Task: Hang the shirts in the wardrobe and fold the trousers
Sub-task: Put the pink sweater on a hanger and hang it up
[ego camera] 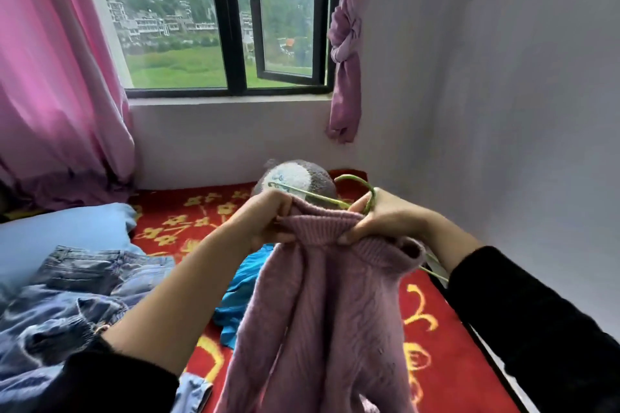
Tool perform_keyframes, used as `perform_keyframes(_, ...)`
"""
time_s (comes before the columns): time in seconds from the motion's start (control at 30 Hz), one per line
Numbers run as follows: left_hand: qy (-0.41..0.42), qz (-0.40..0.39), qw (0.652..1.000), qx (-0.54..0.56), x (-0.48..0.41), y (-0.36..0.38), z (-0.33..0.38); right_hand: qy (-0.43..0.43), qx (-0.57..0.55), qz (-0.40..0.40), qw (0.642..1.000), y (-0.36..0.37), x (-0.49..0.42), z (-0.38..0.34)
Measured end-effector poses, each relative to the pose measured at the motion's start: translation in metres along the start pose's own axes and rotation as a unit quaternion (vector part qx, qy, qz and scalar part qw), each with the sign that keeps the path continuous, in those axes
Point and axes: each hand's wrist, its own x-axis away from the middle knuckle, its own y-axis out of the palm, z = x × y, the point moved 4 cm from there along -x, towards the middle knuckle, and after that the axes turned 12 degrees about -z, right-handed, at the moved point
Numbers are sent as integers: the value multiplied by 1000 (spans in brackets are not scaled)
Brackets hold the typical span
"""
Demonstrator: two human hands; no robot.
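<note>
Nearest the camera, crumpled blue jeans [67,298] lie in a heap at the left on the bed, untouched. A pink knitted sweater [322,318] hangs in mid-air over the red flowered blanket [188,221], held up by its ribbed collar. The left hand [265,220] has its fingers curled tightly around the left side of the collar. The right hand [385,220] pinches the right side of the collar with its thumb underneath, and its fingers also close around the neck of a thin green hanger [367,189], whose one arm runs leftward above the collar. A teal garment [240,292] lies on the blanket behind the sweater. Further off sit a blue pillow [67,228] and a grey plush toy [295,178], then the window [231,27] between pink curtains [50,77].
</note>
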Motion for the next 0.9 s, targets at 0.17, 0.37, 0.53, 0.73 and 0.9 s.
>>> perform_keyframes(0.17, -42, 54, 997, 25, -7, 0, -37, 43, -79, 62, 994, 26, -8, 27)
perform_keyframes(0.37, -40, 42, 997, 53, -7, 14, -38, -102, -354, 244, 897, -15, 17, -19)
perform_keyframes(0.53, -26, 92, 994, 57, -17, 9, -54, -226, -433, 263, 832, -35, 40, -51)
perform_keyframes(0.73, -9, 119, 993, 24, -20, 2, -60, -259, -496, 260, 787, -31, 39, -48)
perform_keyframes(0.9, 6, 152, 988, 14, -20, -14, -60, -263, -513, 278, 768, -34, 42, -45)
